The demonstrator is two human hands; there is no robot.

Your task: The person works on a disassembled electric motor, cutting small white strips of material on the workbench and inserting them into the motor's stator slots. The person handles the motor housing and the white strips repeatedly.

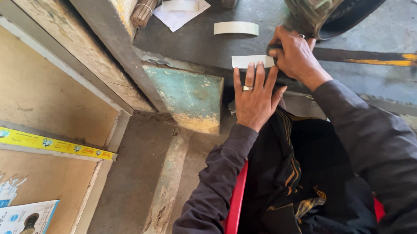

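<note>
We see the left hand (pixel 255 97) lying flat, fingers spread and loose, their tips on a white paper strip (pixel 249 61). The right hand (pixel 295 54) is clenched on a dark bar (pixel 359 57), hiding the strip's far end; what its fingertips pinch we cannot tell.

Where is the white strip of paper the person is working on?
In the head view, the white paper strip lies on the grey bench edge, upper middle, pinned by left hand fingertips, beside right hand.

Grey bench (pixel 199 40) with paper strips (pixel 236 28)
</note>
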